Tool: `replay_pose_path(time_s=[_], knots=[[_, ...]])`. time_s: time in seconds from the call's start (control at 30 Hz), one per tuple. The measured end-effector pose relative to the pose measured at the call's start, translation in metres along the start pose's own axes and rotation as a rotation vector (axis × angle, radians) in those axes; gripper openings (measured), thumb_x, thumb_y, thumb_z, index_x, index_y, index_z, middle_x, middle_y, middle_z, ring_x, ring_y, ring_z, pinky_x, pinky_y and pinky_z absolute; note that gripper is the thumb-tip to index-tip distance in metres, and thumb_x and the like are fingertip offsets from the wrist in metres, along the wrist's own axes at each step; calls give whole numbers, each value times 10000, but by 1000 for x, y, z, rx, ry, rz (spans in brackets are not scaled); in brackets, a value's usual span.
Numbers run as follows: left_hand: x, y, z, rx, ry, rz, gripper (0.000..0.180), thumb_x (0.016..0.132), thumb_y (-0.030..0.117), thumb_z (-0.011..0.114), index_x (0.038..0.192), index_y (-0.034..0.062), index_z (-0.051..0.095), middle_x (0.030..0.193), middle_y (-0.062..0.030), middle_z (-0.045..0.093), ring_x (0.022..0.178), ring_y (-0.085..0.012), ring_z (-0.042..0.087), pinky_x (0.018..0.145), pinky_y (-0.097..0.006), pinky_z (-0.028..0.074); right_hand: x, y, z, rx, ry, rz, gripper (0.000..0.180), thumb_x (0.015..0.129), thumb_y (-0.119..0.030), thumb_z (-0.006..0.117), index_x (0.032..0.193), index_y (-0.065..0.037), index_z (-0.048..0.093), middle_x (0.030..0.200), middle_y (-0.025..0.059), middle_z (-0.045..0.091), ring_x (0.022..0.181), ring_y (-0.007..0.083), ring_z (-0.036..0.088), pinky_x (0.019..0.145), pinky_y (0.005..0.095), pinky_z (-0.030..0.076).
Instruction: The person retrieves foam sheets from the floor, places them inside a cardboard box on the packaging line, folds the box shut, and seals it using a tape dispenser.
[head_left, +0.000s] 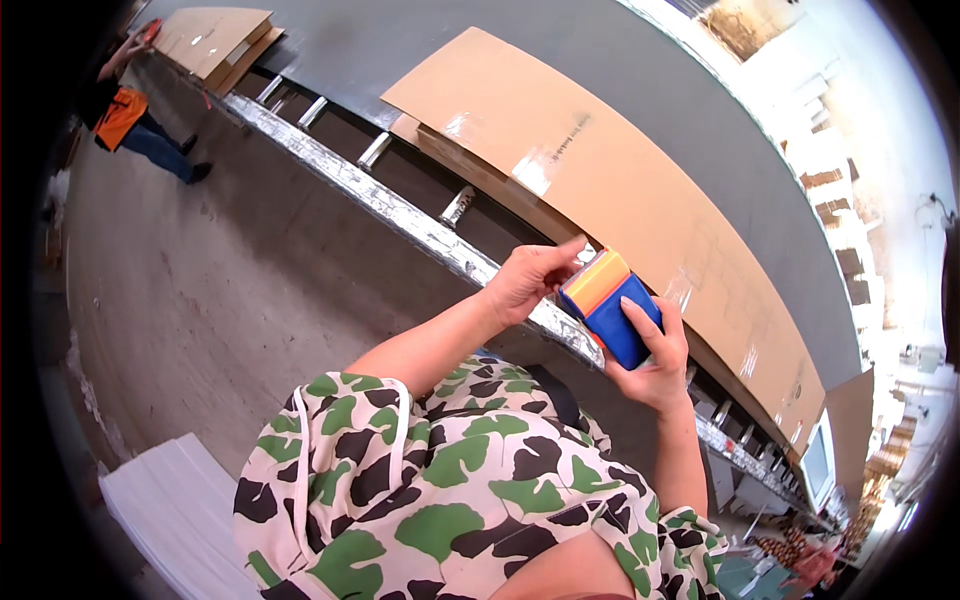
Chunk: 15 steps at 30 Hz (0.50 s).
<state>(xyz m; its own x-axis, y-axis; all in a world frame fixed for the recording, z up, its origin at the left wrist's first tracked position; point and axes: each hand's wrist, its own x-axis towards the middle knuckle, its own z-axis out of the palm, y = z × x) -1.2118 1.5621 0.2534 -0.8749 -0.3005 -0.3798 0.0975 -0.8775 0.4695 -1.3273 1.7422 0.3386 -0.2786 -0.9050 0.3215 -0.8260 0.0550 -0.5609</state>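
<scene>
My right hand (pixel 655 350) is wrapped round a blue and orange block-shaped device (pixel 622 318), with the thumb lying across its blue side; it looks like a hand-held dispenser. At its orange end my left hand (pixel 530 280) is closed in a pinch. A small whitish, shiny bit shows by the left fingertips, too small to name. Just beyond both hands lies a long, flat brown carton (pixel 600 150), with strips of clear tape on its top and edge.
The carton rests on a grey belt (pixel 350 45) beside a worn metal rail (pixel 400 215) with rungs. Another carton (pixel 210 40) lies at the far left, near a person (pixel 135 115) in dark clothes and orange. White sheets (pixel 180 510) are stacked at lower left.
</scene>
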Motion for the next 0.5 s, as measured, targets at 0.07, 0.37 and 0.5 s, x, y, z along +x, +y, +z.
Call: replay_pose_path(time_s=[0.07,0.37,0.5], knots=[[0,1,-1,22,62,94,215,874,212,694,822,3,689,780,-30,665,653,-73,593,596,-201,451,13,-1,3,-41,-37,-40,698,508,-91,739,1192,-172,627,1067,193,542,896,339,598,755,396,517],[8,69,-83,821,633,870,249,787,159,770,624,28,634,702,9,574,635,-66,503,583,-243,417,34,-12,3,-362,-253,-63,717,527,-188,808,1216,-238,613,1062,183,553,881,341,610,729,410,529],[30,131,-114,986,867,1206,160,782,163,745,712,36,678,744,-67,619,689,-193,589,635,-302,460,56,5,3,-411,-264,-112,675,562,-189,777,1214,-208,604,980,165,545,831,332,598,687,416,515]])
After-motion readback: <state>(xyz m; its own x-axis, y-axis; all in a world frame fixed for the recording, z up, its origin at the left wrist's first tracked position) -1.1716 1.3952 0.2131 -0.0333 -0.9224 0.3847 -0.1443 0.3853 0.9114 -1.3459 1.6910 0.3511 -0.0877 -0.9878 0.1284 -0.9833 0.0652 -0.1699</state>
